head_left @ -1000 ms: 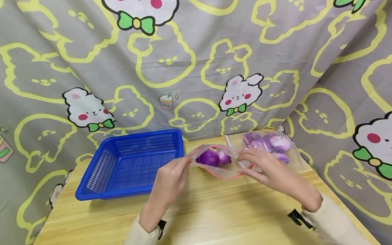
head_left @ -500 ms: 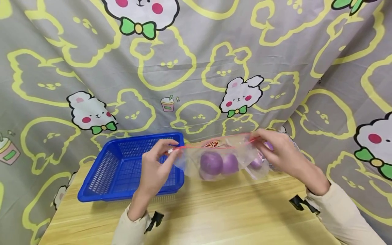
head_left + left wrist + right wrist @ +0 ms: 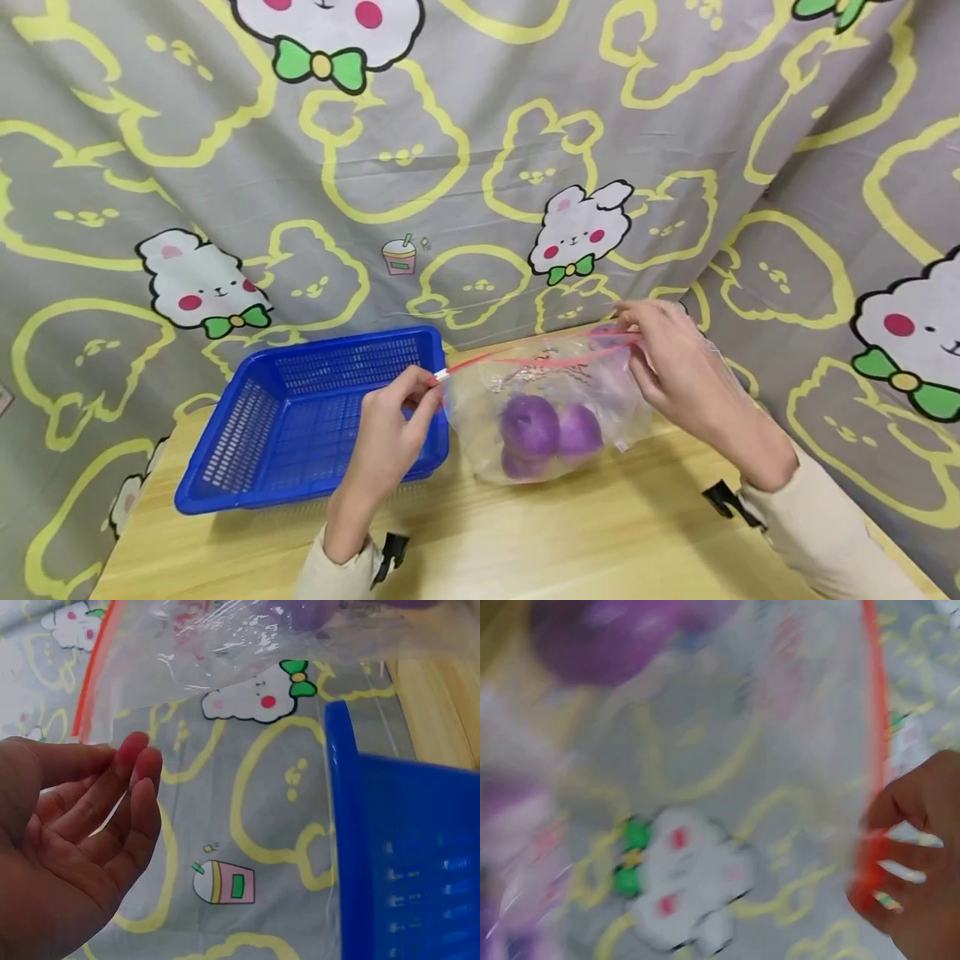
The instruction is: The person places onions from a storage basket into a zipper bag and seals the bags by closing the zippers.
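two hands are lifting the zip bag point(image 3: 547, 400) off the table point(image 3: 600, 533) now: left hand point(image 3: 390, 433) pinching the slider, right hand point(image 3: 675, 375) pinching the far corner, purple balls point(image 3: 551, 429) sagging right of the blue basket point(image 3: 300, 417).

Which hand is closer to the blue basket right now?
Left. The left hand pinches the bag's slider end just over the blue basket's right rim; the right hand holds the bag's far end, well clear.

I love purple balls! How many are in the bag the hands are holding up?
3 show in the clear bag: one at the left, one at the right, one low and partly hidden. More may hide behind.
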A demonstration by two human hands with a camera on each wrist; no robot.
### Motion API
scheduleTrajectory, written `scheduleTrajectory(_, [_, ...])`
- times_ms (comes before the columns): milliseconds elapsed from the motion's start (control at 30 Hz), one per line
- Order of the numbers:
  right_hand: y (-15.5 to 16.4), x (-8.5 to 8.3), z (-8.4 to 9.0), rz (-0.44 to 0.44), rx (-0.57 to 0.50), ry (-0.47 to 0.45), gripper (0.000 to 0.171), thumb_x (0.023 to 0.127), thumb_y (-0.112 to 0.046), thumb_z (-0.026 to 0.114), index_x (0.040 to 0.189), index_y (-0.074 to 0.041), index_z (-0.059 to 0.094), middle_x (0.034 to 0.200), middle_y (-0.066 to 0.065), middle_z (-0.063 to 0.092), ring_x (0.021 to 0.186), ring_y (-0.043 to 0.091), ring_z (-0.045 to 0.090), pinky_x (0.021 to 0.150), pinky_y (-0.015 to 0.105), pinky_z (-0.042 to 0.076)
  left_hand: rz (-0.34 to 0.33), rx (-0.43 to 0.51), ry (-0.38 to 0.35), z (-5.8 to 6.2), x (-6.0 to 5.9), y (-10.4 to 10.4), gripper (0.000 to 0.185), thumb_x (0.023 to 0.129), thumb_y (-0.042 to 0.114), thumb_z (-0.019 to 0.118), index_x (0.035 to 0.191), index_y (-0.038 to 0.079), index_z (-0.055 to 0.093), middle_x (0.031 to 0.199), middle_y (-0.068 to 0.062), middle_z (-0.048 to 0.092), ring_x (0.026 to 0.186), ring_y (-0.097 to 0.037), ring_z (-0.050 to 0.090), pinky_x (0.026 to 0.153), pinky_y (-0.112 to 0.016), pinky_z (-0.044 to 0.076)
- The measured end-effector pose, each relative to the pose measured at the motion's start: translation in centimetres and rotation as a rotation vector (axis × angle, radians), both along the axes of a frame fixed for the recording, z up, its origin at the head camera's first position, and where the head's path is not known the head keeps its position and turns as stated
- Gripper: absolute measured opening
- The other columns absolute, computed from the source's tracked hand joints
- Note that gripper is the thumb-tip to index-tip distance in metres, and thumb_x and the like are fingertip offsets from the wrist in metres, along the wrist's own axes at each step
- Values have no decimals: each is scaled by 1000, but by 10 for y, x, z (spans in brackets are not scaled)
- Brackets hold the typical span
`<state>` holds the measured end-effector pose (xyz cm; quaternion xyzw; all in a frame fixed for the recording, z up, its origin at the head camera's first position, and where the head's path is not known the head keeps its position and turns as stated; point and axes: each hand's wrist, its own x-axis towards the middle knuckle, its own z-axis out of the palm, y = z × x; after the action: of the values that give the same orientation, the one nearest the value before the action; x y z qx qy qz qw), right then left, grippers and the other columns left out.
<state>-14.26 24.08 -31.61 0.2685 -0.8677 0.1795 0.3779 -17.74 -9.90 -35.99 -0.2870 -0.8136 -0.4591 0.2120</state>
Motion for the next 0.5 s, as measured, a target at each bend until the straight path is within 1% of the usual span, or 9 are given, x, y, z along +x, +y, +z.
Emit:
scheduleTrajectory(67, [-18, 10, 6, 24, -12, 69, 30, 83, 2, 49, 111, 5, 58, 130, 21, 58, 120, 42, 50, 100, 54, 38, -16, 1, 13, 2, 3, 3, 4, 97, 8, 64, 95, 9, 67, 77, 1, 69, 67, -9, 65, 61, -26, 55])
scheduleTrajectory(100, [-28, 14, 9, 43, -19, 94, 33, 83, 0, 48, 113, 5, 58, 134, 22, 56, 125, 43, 47, 105, 55, 35, -23, 2, 14, 3, 5, 5, 4, 98, 10, 63, 96, 9, 67, 77, 1, 69, 67, -7, 64, 60, -26, 55])
scheduleTrajectory(167, [-51, 21, 14, 103, -22, 130, 35, 86, -5, 48, 118, 7, 59, 135, 23, 56, 126, 43, 48, 109, 53, 33, -30, 2, 13, 6, 9, 9, 6, 99, 11, 61, 96, 10, 66, 76, 1, 68, 67, -4, 62, 59, -26, 55])
scheduleTrajectory(200, [-62, 23, 15, 130, -11, 127, 35, 89, -8, 49, 120, 6, 59, 134, 22, 56, 126, 41, 48, 111, 51, 34, -32, 2, 12, 7, 11, 10, 6, 99, 11, 60, 96, 10, 66, 76, 1, 68, 67, -3, 62, 57, -25, 54])
scheduleTrajectory(267, [-84, 24, 15, 186, 26, 75, 35, 95, -13, 50, 125, 3, 59, 134, 19, 57, 127, 37, 49, 112, 47, 34, -33, -2, 12, 9, 15, 11, 7, 99, 10, 59, 95, 11, 65, 75, 3, 67, 64, -2, 60, 55, -25, 53])
scheduleTrajectory(333, [-103, 21, 13, 211, 86, 14, 34, 99, -17, 51, 127, -1, 60, 133, 14, 58, 126, 32, 51, 111, 45, 36, -38, -14, 26, 10, 17, 11, 8, 100, 11, 58, 94, 11, 64, 75, 5, 66, 63, -1, 59, 53, -23, 52])
scheduleTrajectory(433, [-125, 11, 9, 202, 195, -66, 30, 101, -19, 54, 129, -8, 61, 129, 7, 61, 123, 26, 52, 109, 41, 38, -45, -31, 69, 11, 19, 8, 10, 101, 11, 58, 93, 12, 64, 74, 9, 63, 60, -1, 55, 51, -20, 49])
scheduleTrajectory(500, [-136, 3, 6, 203, 245, -72, 28, 100, -14, 58, 127, -9, 63, 122, 5, 64, 118, 24, 56, 106, 39, 41, -52, -40, 107, 11, 20, 6, 11, 101, 11, 57, 93, 12, 65, 74, 8, 62, 58, -2, 53, 50, -19, 46])
